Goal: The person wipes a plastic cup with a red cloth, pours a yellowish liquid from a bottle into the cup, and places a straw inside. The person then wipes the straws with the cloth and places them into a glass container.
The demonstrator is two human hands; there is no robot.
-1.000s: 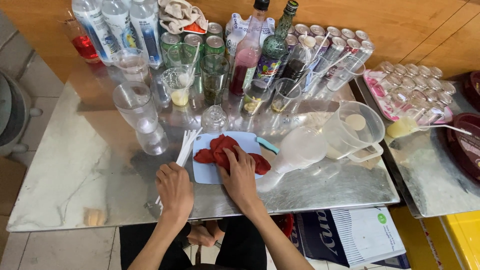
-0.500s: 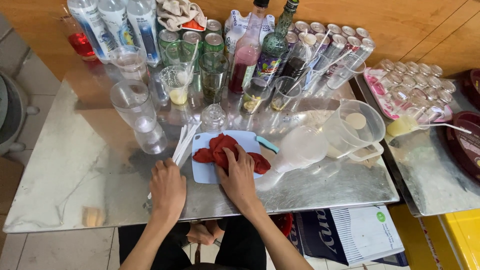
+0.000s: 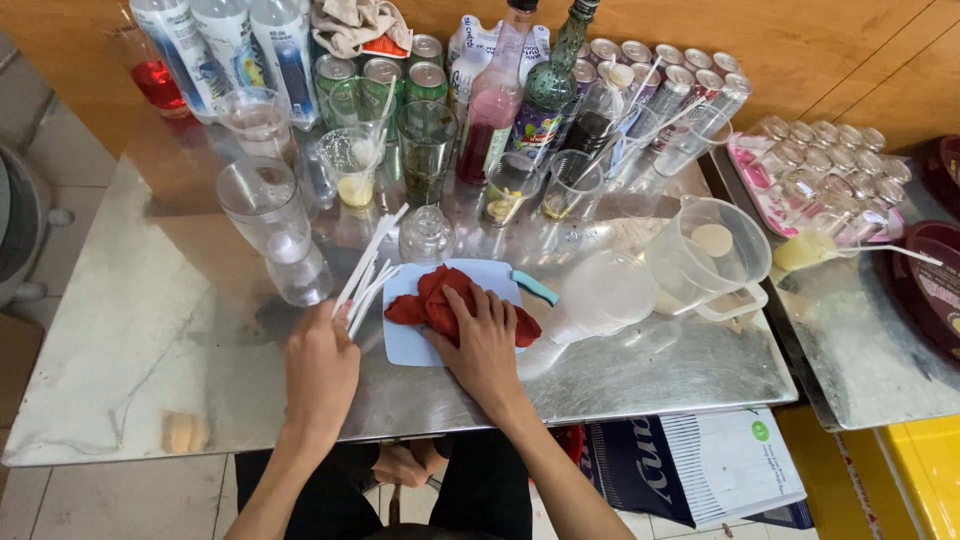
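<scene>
Board (image 3: 405, 340) mostly hidden — red cloth (image 3: 445, 300), right hand (image 3: 485, 345) cover it.

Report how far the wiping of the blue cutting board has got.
Done: cannot tell; no wiped patch shows. In hand: the right hand presses the crumpled red cloth onto the light blue plastic cutting board, while the left hand rests by the white straws. Left: the board's bare lower corner and the used glasses behind.
</scene>
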